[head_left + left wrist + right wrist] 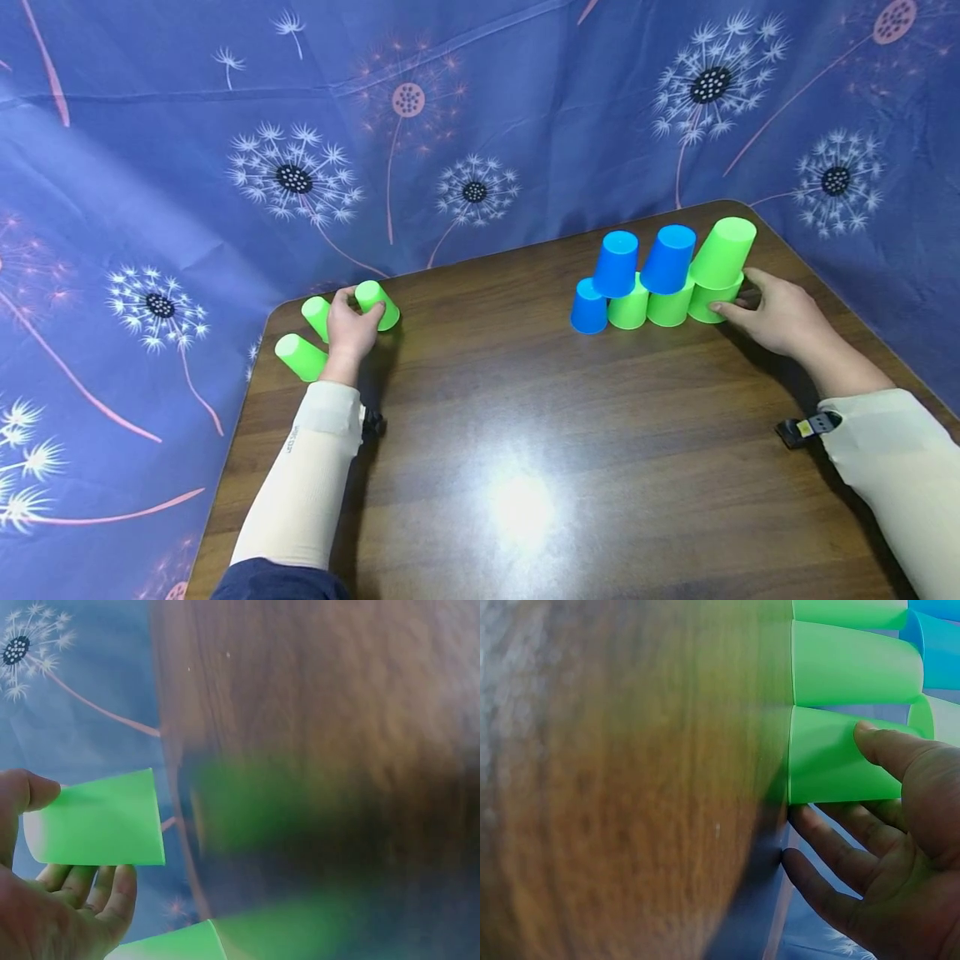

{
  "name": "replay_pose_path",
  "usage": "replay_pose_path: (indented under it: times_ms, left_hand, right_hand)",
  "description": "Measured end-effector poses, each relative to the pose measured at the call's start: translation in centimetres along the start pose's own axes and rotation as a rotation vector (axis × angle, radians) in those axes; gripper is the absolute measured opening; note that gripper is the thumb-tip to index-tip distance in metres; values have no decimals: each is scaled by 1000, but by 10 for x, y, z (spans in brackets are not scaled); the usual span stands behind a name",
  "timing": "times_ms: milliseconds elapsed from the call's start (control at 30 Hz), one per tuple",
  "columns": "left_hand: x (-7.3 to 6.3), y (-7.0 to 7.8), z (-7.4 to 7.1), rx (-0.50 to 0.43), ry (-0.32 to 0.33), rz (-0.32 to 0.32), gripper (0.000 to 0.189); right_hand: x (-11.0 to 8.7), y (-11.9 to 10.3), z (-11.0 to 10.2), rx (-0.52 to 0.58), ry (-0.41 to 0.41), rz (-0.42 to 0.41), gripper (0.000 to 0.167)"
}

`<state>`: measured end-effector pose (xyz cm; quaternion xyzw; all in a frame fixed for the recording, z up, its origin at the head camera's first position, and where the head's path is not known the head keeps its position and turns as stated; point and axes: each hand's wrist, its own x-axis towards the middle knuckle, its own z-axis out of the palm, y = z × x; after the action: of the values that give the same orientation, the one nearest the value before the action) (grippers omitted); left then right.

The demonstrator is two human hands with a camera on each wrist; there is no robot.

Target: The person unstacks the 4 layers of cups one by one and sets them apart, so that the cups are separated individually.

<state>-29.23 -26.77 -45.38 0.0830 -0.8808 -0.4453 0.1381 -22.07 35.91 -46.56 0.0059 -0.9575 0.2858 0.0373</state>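
At the left, my left hand (pixel 352 332) holds an upside-down green cup (pixel 378 307), thumb on one side and fingers on the other. In the left wrist view, a narrow gap shows between that cup's rim (pixel 156 817) and the table edge. Two more green cups (pixel 300 357) stand upside down beside this hand, one partly covered by it. My right hand (pixel 783 312) grips the lower right green cup (pixel 712 304) of a two-level row, thumb in front, fingers behind. Another green cup (pixel 723 254) and two blue cups (pixel 667 260) form the upper level.
The lower level has a blue cup (pixel 589 308) at its left end and green cups (pixel 628 307) beside it. A brown wooden table (pixel 465 400) bears everything. Blue dandelion-patterned cloth (pixel 540 125) hangs behind and at the sides. Small dark devices (pixel 806 429) sit at the wrists.
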Motion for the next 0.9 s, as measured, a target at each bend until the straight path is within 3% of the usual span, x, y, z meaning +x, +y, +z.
replay_pose_path:
  times_ms: [433,900]
  left_hand:
    - [3,-10,-10,50,5,-74,59]
    - [6,-18,-10,70,4,-88,61]
  right_hand:
    - [-1,-3,-1,-8,-8,14,72]
    - [-1,-4,-1,-10,-6,11,74]
